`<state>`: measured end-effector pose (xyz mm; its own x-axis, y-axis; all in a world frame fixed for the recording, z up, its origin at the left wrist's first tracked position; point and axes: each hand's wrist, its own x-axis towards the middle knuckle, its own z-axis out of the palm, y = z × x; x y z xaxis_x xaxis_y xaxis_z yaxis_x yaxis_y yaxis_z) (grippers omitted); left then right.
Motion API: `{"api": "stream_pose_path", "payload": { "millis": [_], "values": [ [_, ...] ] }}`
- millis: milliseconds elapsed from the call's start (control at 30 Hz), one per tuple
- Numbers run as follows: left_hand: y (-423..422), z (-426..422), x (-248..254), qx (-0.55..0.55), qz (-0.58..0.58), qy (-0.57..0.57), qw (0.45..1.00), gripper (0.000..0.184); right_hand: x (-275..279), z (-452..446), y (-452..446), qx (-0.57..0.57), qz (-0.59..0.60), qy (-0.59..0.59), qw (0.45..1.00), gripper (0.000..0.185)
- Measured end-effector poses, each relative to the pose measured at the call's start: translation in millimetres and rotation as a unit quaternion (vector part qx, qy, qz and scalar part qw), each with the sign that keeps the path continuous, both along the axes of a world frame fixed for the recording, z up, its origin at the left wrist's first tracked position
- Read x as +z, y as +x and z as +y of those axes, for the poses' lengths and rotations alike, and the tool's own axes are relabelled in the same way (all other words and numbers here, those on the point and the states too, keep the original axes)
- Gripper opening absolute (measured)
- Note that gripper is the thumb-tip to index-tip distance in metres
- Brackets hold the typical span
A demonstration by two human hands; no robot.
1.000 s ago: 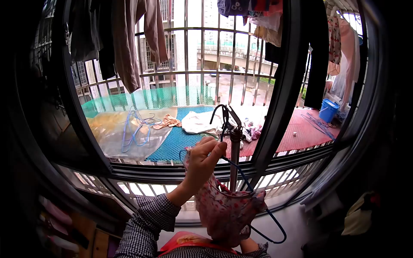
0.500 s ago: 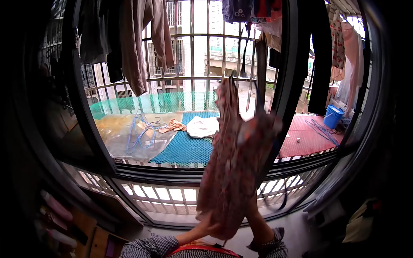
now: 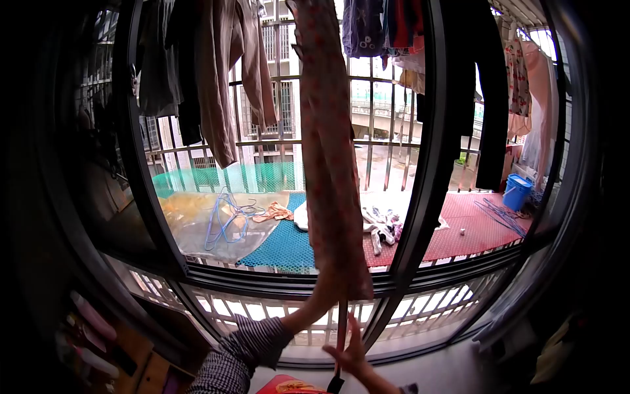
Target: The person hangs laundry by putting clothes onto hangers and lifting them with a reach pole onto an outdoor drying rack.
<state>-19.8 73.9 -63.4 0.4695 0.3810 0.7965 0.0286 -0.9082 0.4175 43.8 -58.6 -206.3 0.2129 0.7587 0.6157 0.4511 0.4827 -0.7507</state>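
A long patterned garment [image 3: 328, 144] with reddish spots hangs in front of me, its top running out of the upper edge of the view. A thin pole [image 3: 342, 322] comes out below its hem, with a black end near my lap. My left hand [image 3: 336, 284] is closed around the pole at the garment's lower end, partly blurred and against the cloth. Lower down, my right hand [image 3: 352, 349] is open beside the pole, thumb and fingers apart.
Dark window frames [image 3: 420, 197] border the opening. Beyond are metal bars, hanging trousers [image 3: 220, 79] and other laundry. On the ledge lie blue hangers [image 3: 226, 220], a blue mat [image 3: 282, 246], a red mat [image 3: 476, 220], crumpled clothes [image 3: 384, 226] and a blue bucket [image 3: 517, 192].
The patterned garment has risen and straightened out. My left hand has moved up with it. My right hand has come away from the garment and now shows open lower down.
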Motion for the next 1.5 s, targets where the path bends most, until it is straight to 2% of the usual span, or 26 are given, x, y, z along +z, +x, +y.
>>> {"api": "stream_pose_path", "payload": {
  "millis": [33, 67, 100, 167, 233, 300, 333, 367, 433, 467, 500, 533, 567, 600, 633, 700, 767, 833, 933, 1000, 1100, 1267, 1367, 1400, 1433, 1500],
  "values": [
    [-1.6, 1.8, 29.1, 0.018, 0.031, 0.004, 0.999, 0.021, -41.4, -7.5, -6.7, -0.012, 0.029, -0.039, 0.999, 0.063],
    [6.4, 18.1, 38.8, -0.047, -0.055, -0.133, 0.989, 0.017, -82.3, -15.0, -13.4, -0.024, 0.059, -0.078, 0.995, 0.045],
    [9.7, 25.6, 57.9, -0.106, -0.099, -0.252, 0.957, 0.017, -135.0, -14.8, -10.5, -0.039, 0.008, -0.093, 0.995, 0.027],
    [12.8, 31.1, 106.6, -0.194, -0.175, -0.46, 0.849, 0.023, -170.0, -37.8, -1.8, -0.049, -0.049, -0.294, 0.953, 0.029],
    [28.1, 69.7, 133.0, -0.223, -0.211, -0.361, 0.88, 0.03, -197.5, -64.4, 4.5, 0.013, 0.126, -0.282, 0.951, 0.027],
    [23.4, 56.2, 178.2, -0.221, -0.21, -0.375, 0.875, 0.024, -297.7, -65.3, 19.0, 0.006, 0.191, -0.408, 0.893, 0.024],
    [24.5, 60.3, 190.2, -0.203, -0.196, -0.376, 0.883, 0.027, -268.6, -58.1, 19.9, -0.069, 0.068, -0.31, 0.946, 0.023],
    [26.1, 67.8, 199.2, -0.224, -0.207, -0.371, 0.877, 0.028, -246.0, -47.2, 16.9, -0.084, 0.139, -0.221, 0.962, 0.023],
    [29.5, 81.4, 209.4, -0.267, -0.225, -0.365, 0.863, 0.029, -180.9, -21.7, 15.4, -0.07, 0.197, -0.236, 0.949, 0.024],
    [24.9, 82.8, 211.5, -0.226, -0.204, -0.381, 0.873, 0.031, -162.0, -2.4, 17.9, -0.077, 0.219, -0.235, 0.944, 0.023],
    [25.5, 87.8, 208.9, -0.221, -0.211, -0.355, 0.884, 0.034, -133.0, 14.7, 19.9, -0.118, 0.116, -0.212, 0.963, 0.022],
    [26.3, 96.7, 202.2, -0.217, -0.218, -0.327, 0.894, 0.04, -108.1, 29.8, 24.1, -0.056, 0.196, -0.248, 0.947, 0.033],
    [25.8, 103.8, 195.8, -0.213, -0.227, -0.299, 0.902, 0.046, -80.6, 46.3, 16.4, -0.042, 0.256, -0.123, 0.958, 0.024],
    [19.7, 108.4, 190.0, -0.216, -0.195, -0.286, 0.913, 0.064, -51.1, 57.3, 15.2, -0.029, 0.243, -0.103, 0.964, 0.021],
    [19.2, 110.0, 185.6, -0.203, -0.185, -0.287, 0.918, 0.07, -41.1, 76.7, 17.7, -0.051, 0.193, -0.059, 0.978, 0.02],
    [13.7, 111.3, 177.6, -0.191, -0.16, -0.259, 0.933, 0.071, 8.2, 92.2, 18.3, -0.004, 0.244, -0.088, 0.966, 0.018],
    [9.4, 119.1, 177.6, -0.191, -0.145, -0.251, 0.938, 0.069, 25.8, 122.0, 20.2, 0.044, 0.252, -0.035, 0.966, 0.017],
    [6.8, 126.8, 179.0, -0.19, -0.14, -0.242, 0.941, 0.069, 53.9, 134.0, 19.1, 0.083, 0.24, -0.029, 0.967, 0.019],
    [1.9, 146.4, 184.4, -0.186, -0.141, -0.232, 0.944, 0.067, 95.0, 135.2, 13.7, 0.131, 0.299, -0.064, 0.943, 0.015],
    [1.0, 158.6, 186.1, -0.184, -0.14, -0.236, 0.944, 0.066, 96.3, 144.2, 12.6, 0.143, 0.278, -0.053, 0.948, 0.024],
    [-3.0, 156.1, 184.3, -0.192, -0.136, -0.265, 0.935, 0.066, 89.2, 144.4, 16.0, 0.133, 0.293, -0.066, 0.944, 0.016],
    [-6.7, 148.1, 158.3, -0.256, -0.133, -0.303, 0.908, 0.073, 44.6, 138.2, 16.6, 0.024, 0.254, -0.053, 0.965, 0.022],
    [-12.3, 133.8, 149.5, -0.25, -0.125, -0.349, 0.895, 0.062, 36.3, 112.2, 10.6, -0.024, 0.264, -0.09, 0.96, 0.021],
    [-8.7, 147.5, 136.0, -0.279, -0.128, -0.358, 0.882, 0.052, 13.9, 108.7, 10.6, -0.077, 0.225, -0.084, 0.968, 0.022],
    [-10.0, 144.6, 131.5, -0.285, -0.108, -0.36, 0.882, 0.042, 3.0, 95.2, 9.1, -0.068, 0.248, -0.116, 0.959, 0.023],
    [-10.7, 133.4, 119.8, -0.313, -0.078, -0.363, 0.874, 0.043, -54.8, 73.5, 9.2, -0.095, 0.208, -0.14, 0.963, 0.024]
  ]
}}
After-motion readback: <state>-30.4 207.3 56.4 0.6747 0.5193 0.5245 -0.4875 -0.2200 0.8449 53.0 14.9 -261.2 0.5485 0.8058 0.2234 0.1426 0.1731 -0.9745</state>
